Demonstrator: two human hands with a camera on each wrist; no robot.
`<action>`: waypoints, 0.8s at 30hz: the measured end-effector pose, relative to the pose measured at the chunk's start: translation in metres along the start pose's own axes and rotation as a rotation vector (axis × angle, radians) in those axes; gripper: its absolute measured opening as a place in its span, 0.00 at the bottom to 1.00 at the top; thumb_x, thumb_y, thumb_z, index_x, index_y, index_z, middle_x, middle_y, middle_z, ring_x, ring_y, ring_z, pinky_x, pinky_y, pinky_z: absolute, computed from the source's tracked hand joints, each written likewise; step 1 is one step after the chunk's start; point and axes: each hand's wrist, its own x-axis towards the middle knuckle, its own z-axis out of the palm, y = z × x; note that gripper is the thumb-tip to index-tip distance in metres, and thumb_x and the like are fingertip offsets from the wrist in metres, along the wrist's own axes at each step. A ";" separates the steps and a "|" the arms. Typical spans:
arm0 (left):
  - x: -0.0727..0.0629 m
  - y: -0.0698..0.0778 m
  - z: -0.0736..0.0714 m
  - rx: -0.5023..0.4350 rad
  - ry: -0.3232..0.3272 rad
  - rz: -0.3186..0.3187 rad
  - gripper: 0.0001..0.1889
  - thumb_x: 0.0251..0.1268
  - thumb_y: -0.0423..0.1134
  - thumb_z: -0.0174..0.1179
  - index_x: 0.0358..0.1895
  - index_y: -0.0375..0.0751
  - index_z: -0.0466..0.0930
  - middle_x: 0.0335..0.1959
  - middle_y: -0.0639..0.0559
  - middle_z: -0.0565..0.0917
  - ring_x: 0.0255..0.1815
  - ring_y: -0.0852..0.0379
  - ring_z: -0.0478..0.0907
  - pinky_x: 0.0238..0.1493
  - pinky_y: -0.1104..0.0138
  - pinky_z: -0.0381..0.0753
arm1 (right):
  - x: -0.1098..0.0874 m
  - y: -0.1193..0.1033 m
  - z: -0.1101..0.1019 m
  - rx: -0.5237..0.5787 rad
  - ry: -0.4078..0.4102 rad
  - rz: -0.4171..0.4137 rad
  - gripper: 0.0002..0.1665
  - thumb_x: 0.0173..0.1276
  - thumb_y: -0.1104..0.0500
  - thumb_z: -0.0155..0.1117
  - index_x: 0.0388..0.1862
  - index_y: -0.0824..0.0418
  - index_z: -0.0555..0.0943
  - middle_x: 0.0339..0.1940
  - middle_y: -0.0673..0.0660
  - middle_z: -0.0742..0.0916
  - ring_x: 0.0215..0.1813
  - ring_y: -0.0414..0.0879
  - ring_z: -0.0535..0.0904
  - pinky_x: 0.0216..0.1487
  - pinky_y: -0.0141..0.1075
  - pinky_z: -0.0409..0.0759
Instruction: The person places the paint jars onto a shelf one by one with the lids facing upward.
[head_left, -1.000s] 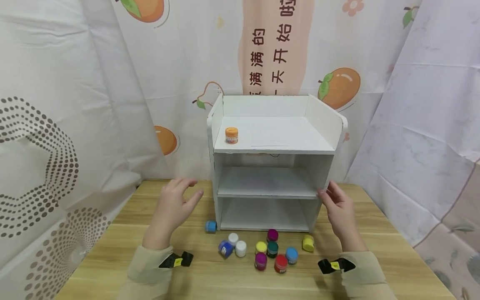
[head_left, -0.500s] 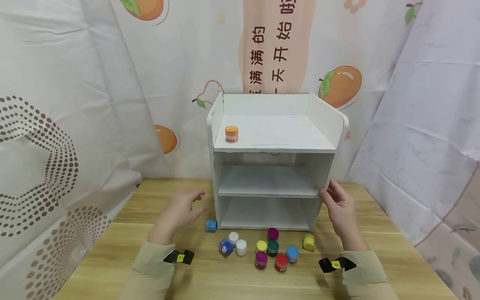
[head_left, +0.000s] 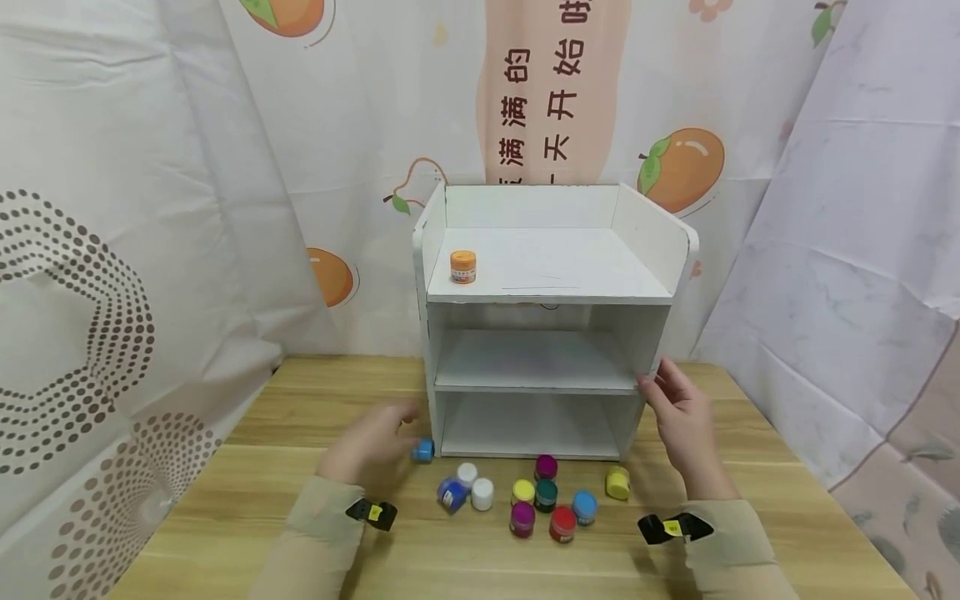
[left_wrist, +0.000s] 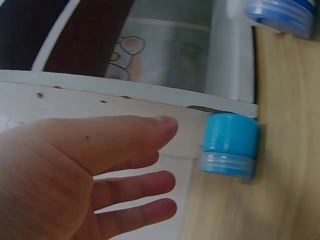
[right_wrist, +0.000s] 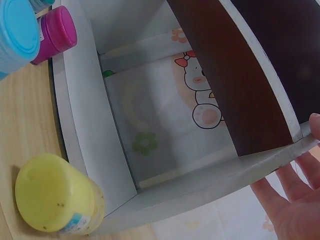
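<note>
Left hand (head_left: 372, 442): fingers loosely extended — blue paint jar (left_wrist: 230, 145) just beside, at three o'clock. Right hand (head_left: 684, 417): pinches white shelf unit (head_left: 551, 258) at its four o'clock edge.

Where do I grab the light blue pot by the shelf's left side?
Probably pinch the blue pot around its round middle, coming from the left, where the left hand is. It looks tipped onto its side, one end towards the white shelf, so its curved sides seem free.
</note>
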 end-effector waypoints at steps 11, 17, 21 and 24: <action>0.000 -0.006 0.015 -0.039 -0.107 -0.020 0.20 0.57 0.33 0.70 0.55 0.38 0.82 0.47 0.46 0.85 0.46 0.47 0.81 0.48 0.48 0.82 | -0.001 0.001 -0.001 0.010 -0.015 -0.007 0.29 0.78 0.62 0.60 0.75 0.61 0.71 0.69 0.60 0.78 0.61 0.36 0.78 0.55 0.24 0.77; 0.002 -0.008 0.019 -0.037 -0.142 -0.011 0.13 0.56 0.29 0.69 0.45 0.42 0.84 0.35 0.54 0.82 0.36 0.53 0.77 0.42 0.53 0.81 | -0.002 0.000 -0.001 0.047 -0.010 -0.004 0.29 0.77 0.64 0.61 0.75 0.63 0.71 0.67 0.56 0.80 0.60 0.37 0.78 0.55 0.24 0.77; 0.003 -0.008 0.019 -0.031 -0.135 -0.012 0.15 0.56 0.29 0.70 0.47 0.42 0.84 0.37 0.54 0.82 0.37 0.53 0.77 0.43 0.52 0.81 | -0.002 -0.002 0.000 0.030 -0.003 0.007 0.29 0.77 0.63 0.61 0.75 0.64 0.71 0.68 0.58 0.79 0.60 0.36 0.78 0.55 0.24 0.77; 0.004 -0.008 0.019 -0.031 -0.135 -0.025 0.15 0.57 0.29 0.70 0.49 0.41 0.84 0.38 0.53 0.83 0.39 0.53 0.78 0.45 0.52 0.82 | -0.002 -0.003 0.000 0.011 0.002 0.014 0.29 0.77 0.62 0.61 0.74 0.65 0.71 0.69 0.63 0.78 0.60 0.35 0.78 0.55 0.23 0.76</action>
